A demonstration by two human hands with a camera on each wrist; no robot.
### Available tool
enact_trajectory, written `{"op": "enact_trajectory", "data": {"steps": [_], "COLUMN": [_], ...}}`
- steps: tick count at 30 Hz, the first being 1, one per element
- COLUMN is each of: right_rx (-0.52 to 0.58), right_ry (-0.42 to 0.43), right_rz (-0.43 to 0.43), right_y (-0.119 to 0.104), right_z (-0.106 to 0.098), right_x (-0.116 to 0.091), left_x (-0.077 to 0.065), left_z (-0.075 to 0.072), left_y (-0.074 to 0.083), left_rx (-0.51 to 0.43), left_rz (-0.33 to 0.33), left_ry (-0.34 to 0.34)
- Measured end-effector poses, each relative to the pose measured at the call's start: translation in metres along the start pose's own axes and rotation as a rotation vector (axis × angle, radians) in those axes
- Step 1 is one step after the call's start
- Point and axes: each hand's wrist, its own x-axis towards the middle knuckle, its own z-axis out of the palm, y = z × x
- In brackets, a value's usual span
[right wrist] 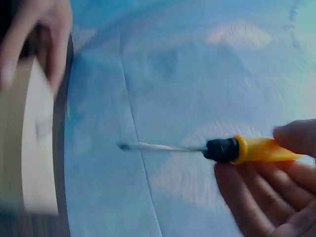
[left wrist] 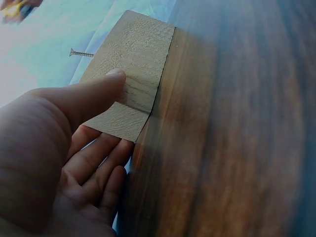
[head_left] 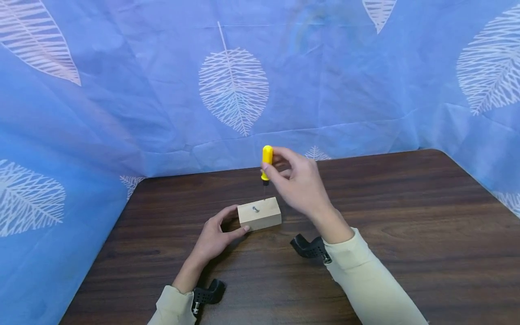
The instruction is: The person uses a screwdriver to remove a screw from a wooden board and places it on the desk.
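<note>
A pale wooden block (head_left: 261,221) lies on the dark table, gripped at its left end by my left hand (head_left: 213,237), thumb on the near side and fingers behind. From its top face a screw (head_left: 255,209) sticks up; the left wrist view shows the flat head and threaded shank of this screw (left wrist: 81,53). My right hand (head_left: 300,180) pinches the yellow handle of a screwdriver (head_left: 266,161), which points downward above the block. In the right wrist view the thin metal shaft of the screwdriver (right wrist: 168,147) is apart from the block (right wrist: 37,148).
The brown wood-grain table (head_left: 406,225) stretches around the hands. Behind it hangs a blue cloth (head_left: 325,90) with white leaf prints. A black wrist mount sits at each cuff, the left mount (head_left: 209,292) and the right mount (head_left: 308,247) both close above the table.
</note>
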Motion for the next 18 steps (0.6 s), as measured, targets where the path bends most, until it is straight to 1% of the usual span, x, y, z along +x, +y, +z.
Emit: {"op": "enact_trajectory", "data": {"steps": [2,4,7,11,14,16,18], "right_rx": [-0.086,-0.173,-0.267,-0.305,-0.321,-0.329,-0.333], "right_ry": [0.013,-0.009,-0.1,-0.241,-0.288,-0.301,-0.316], "right_rz": [0.066,0.154,0.301,0.48,0.569,0.591,0.596], "right_y": [0.011,0.027,0.055,0.089,0.107,0.114,0.119], "right_z": [-0.019,-0.039,-0.07,-0.11,-0.134,-0.145,-0.151], "right_x": [-0.003,-0.011,-0.029,-0.056,-0.072,-0.08,-0.085], "left_x": [0.0,-0.001,-0.002,-0.002,-0.002,-0.002,-0.002], "left_z": [0.001,0.001,0.001,0.0,0.001,0.001,0.001], "left_y": [0.0,0.0,0.0,0.0,0.0,0.001,0.002], "left_rx": [0.001,0.009,0.024,0.036,0.033,0.031,0.023], "left_rz": [0.003,0.003,0.003,0.004,-0.001,-0.003,-0.007], "left_ry": [0.001,0.004,0.012,0.004,-0.002,-0.003,0.0]}}
